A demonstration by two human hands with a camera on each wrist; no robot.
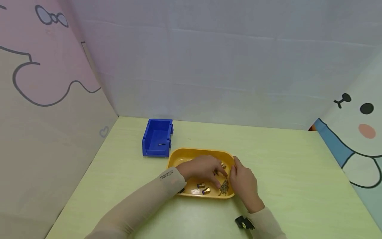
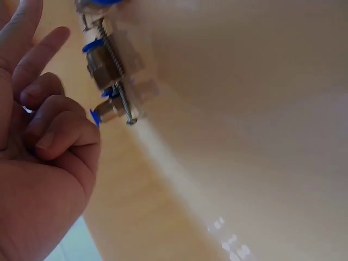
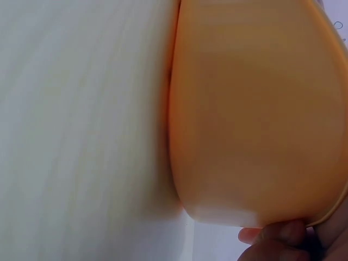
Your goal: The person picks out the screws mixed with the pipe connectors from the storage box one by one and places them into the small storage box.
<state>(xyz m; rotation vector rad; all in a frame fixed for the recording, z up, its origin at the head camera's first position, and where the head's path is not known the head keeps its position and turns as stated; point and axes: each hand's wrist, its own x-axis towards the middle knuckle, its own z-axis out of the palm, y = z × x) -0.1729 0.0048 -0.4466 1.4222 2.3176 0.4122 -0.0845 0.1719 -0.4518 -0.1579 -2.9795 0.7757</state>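
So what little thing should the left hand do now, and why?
Probably pinch one of the screws: the left hand is right beside them, the right hand holds the yellow tray, and one similar piece lies in the blue bin.

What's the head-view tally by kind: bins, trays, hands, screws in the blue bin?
Blue bin: 1
Yellow tray: 1
Hands: 2 (left hand, right hand)
Screw in the blue bin: 1
Total: 5
Not counted: heaped screws in the tray, too overlapped to separate.
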